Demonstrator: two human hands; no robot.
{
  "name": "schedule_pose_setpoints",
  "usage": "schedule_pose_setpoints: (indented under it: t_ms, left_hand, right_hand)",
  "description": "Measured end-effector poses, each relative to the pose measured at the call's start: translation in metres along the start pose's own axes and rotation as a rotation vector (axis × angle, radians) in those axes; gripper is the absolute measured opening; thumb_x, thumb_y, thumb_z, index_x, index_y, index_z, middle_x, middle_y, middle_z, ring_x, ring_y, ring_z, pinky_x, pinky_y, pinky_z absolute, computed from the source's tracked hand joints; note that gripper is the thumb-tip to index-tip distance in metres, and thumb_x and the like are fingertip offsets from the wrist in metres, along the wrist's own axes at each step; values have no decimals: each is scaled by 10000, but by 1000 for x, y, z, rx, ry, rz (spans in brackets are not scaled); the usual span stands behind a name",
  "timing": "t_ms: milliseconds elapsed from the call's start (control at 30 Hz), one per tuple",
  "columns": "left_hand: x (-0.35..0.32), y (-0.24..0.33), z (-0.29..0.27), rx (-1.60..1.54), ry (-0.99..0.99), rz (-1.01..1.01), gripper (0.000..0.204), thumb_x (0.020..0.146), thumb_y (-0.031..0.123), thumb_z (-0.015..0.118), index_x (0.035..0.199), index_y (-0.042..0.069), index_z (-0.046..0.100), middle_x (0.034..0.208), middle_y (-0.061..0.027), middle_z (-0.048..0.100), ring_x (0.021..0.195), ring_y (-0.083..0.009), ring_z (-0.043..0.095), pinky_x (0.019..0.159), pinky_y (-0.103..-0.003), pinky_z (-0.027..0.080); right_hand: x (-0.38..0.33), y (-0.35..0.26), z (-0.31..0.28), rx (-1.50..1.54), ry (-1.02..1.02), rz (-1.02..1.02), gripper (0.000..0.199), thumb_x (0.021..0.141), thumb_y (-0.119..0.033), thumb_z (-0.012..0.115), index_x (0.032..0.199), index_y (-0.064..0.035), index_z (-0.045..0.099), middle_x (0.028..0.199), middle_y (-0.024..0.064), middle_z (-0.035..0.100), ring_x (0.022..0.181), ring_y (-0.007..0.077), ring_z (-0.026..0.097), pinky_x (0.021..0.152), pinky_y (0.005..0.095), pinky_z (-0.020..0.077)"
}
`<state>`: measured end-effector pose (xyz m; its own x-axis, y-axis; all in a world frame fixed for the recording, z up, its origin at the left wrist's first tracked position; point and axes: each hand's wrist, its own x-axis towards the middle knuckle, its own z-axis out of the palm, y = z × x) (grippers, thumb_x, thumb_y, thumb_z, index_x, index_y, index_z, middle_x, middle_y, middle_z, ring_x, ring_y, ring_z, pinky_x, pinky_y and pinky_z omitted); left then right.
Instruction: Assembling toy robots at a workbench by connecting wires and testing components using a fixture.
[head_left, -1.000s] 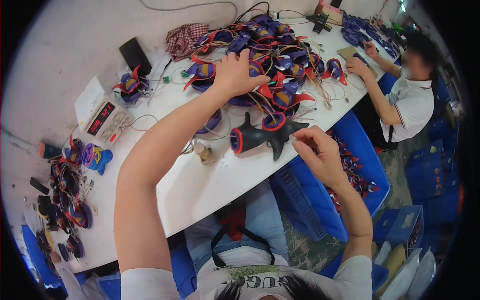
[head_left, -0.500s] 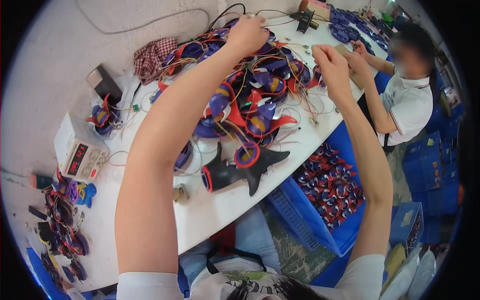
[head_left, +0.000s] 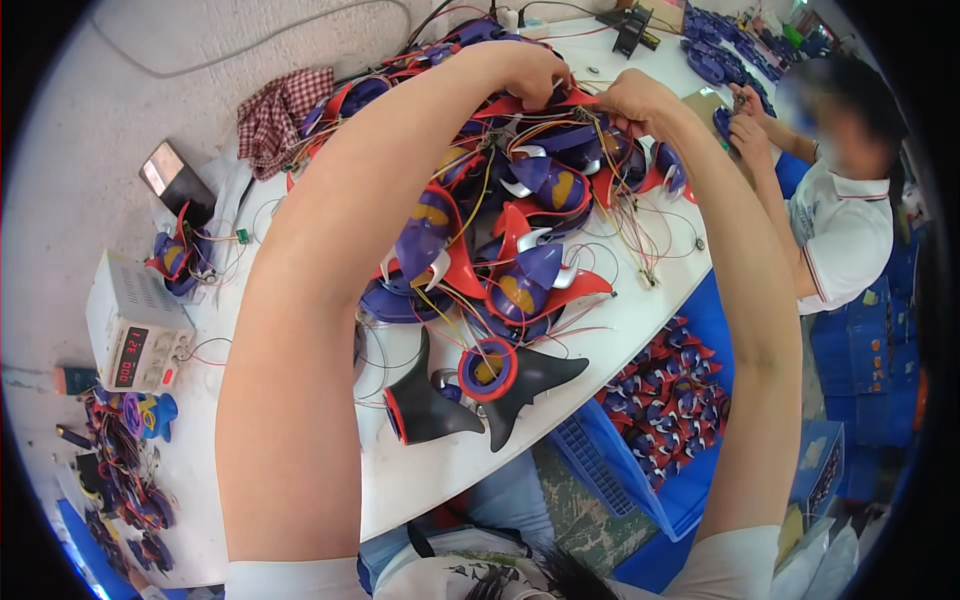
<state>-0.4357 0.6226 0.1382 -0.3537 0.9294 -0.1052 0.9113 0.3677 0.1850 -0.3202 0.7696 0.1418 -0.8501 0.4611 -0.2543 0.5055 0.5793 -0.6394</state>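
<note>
A red, winged toy shell part (head_left: 560, 98) with thin coloured wires (head_left: 620, 190) trailing from it sat at the far edge of the heap of purple-and-red toy parts (head_left: 500, 250), and both of the person's hands met over it. The left hand (head_left: 530, 70) was curled down onto its top, fingers closed on the red piece; the right hand (head_left: 632, 100) pinched in just beside it, fingertips narrowed on the wires, though exactly what it gripped I could not make out. The heap spread across the white table (head_left: 420, 480). Nearer the person lay a black finned toy body (head_left: 470, 395) with a red ring. To the left stood a bench power supply (head_left: 135, 335) and a phone (head_left: 172, 178), with a checked cloth (head_left: 278, 115) behind. A blue crate (head_left: 660, 420) of more parts sat below the table edge. A co-worker (head_left: 835, 210) sat at the right.
</note>
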Motion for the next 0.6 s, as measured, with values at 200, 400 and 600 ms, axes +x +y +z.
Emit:
schedule_pose_setpoints:
  t_ms: [200,400,600]
  left_hand:
    - [-14,-1,-14,95,367,99,566,614,98,681,1175,119,611,941,-114,679,753,-270,607,623,-370,489]
    - [-69,19,-90,-32,805,171,361,709,90,616,1061,17,636,874,-213,635,818,-372,605,743,-388,503]
    - [-173,59,-154,53,940,174,411,723,32,611,1134,45,613,966,-166,628,817,-321,600,763,-365,495]
  right_hand:
    - [-12,9,-39,-430,576,-338,306,729,-216,594,646,78,614,641,199,631,526,328,584,485,360,474]
    - [-108,3,-122,67,723,-353,315,796,-322,586,869,-29,674,627,48,588,513,135,520,468,247,406]
    - [-199,-18,-158,752,767,-533,308,850,-262,530,991,3,597,712,69,571,553,123,484,484,227,382]
